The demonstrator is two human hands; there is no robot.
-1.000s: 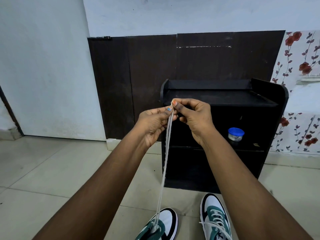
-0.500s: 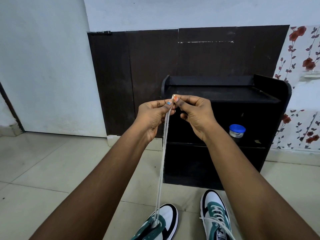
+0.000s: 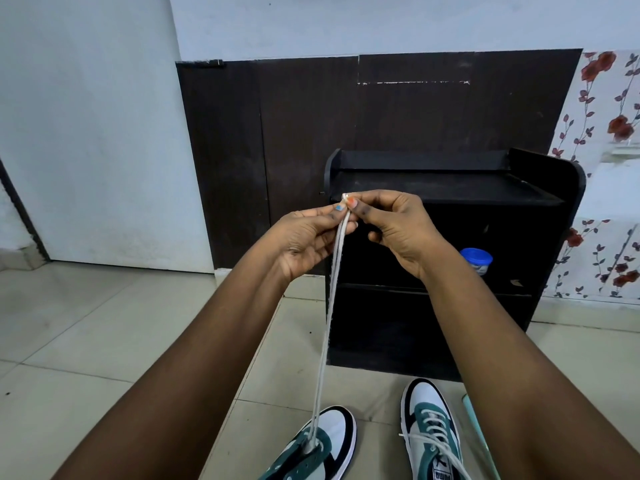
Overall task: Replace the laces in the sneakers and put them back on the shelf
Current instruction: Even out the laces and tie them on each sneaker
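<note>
Two white, green and black sneakers stand on the tiled floor at the bottom of the view. The left sneaker (image 3: 327, 445) has a white lace (image 3: 329, 306) running up from its lowest eyelets as two taut strands. My left hand (image 3: 308, 237) and my right hand (image 3: 398, 226) hold both lace tips together, pinched between thumbs and fingertips, raised in front of the black shelf (image 3: 450, 188). The right sneaker (image 3: 431, 431) is laced, with a loose white end trailing toward the bottom edge.
The black shelf unit stands against a dark brown wall panel (image 3: 277, 150). A small jar with a blue lid (image 3: 477, 259) sits on its middle shelf at the right. Floral wallpaper (image 3: 609, 133) covers the right wall. A pale green strip (image 3: 476, 420) lies right of the sneakers.
Both hands keep the lace tips pinched together and have barely shifted. The view has tilted slightly downward, showing more of the sneakers.
</note>
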